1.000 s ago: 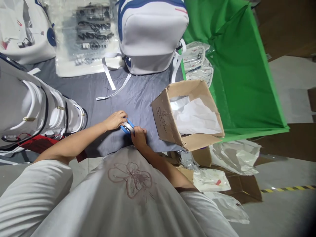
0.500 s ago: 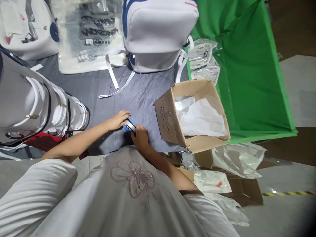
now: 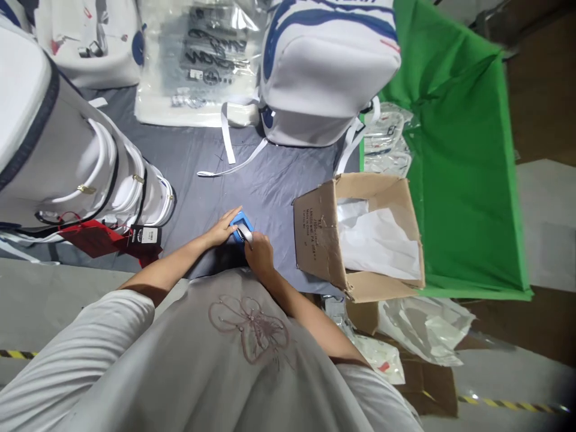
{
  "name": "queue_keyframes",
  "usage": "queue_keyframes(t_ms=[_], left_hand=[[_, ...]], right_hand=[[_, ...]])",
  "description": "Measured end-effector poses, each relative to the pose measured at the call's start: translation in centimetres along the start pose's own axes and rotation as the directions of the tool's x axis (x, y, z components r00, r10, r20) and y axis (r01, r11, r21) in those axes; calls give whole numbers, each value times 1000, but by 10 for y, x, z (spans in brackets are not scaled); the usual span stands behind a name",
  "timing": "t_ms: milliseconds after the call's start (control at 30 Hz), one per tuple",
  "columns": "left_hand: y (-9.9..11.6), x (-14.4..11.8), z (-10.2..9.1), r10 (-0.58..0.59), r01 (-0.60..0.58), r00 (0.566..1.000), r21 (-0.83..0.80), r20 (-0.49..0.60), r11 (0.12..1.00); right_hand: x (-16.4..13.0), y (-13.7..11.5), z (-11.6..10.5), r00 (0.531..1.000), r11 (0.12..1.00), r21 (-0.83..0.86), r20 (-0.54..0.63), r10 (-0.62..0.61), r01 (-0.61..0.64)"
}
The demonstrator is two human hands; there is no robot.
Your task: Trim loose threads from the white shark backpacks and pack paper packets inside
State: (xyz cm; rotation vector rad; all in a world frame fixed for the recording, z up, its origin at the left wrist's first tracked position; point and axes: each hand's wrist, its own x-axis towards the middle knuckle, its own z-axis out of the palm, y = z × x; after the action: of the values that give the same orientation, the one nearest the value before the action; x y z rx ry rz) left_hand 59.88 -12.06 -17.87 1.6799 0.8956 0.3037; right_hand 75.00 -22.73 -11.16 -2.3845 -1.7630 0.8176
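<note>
Holding a small blue object (image 3: 240, 225) down on the grey cloth of the bench (image 3: 270, 186), the person's left hand (image 3: 224, 228) lies fairly flat, fingers stretched along the object's near-left edge rather than curled round it as they were a second ago. The right hand (image 3: 257, 252) is closed, pinching a short silvery piece (image 3: 246, 235) that juts from the object just ahead of its knuckles; what that piece is cannot be told at this size. Over the last second the object has turned so more of its blue face shows, and both hands have stayed together at the bench edge close to the body, which suggests the fiddling with this one item goes on. To the right of the right hand stands an open cardboard box (image 3: 317, 231) with white paper inside, well apart from the fingers. Beyond the left hand lies a white bag (image 3: 72, 162) with a red tag (image 3: 92, 237).
</note>
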Motion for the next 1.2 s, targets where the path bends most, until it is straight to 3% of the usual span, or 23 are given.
queue_keyframes(t_ms=[100,233,433,567,700,800,967,1067,1133,1200], left_hand=[[3,2,12,-46,33,991,-101,-128,994],[6,16,31,-201,146,902,-169,-382,975],[9,28,50,-167,145,813,-84,-558,986],[9,26,57,-138,136,782,-49,-607,989],[9,24,58,-111,119,791,-26,-602,993],[11,22,58,-100,104,799,-28,-592,994],[13,20,57,-92,61,799,-73,-594,995],[16,15,51,-84,25,803,-107,-590,994],[21,7,47,-85,15,772,-115,-630,993],[31,-5,44,-101,3,714,-141,-693,990]], right_hand=[[0,0,-4,999,997,-67,25,38,-36],[17,-10,-16,993,981,-193,108,36,-14],[28,-20,-27,983,951,-307,179,29,28],[19,-10,-23,987,952,-302,158,-6,54],[23,-10,-26,984,951,-302,176,-12,65],[26,-18,-41,982,950,-300,186,-31,87],[24,-24,-78,996,947,-311,-5,-86,80],[18,-16,-83,997,953,-292,40,-68,77],[12,-7,-80,999,977,-211,12,-36,37],[5,2,-78,997,998,-59,-70,-20,16]])
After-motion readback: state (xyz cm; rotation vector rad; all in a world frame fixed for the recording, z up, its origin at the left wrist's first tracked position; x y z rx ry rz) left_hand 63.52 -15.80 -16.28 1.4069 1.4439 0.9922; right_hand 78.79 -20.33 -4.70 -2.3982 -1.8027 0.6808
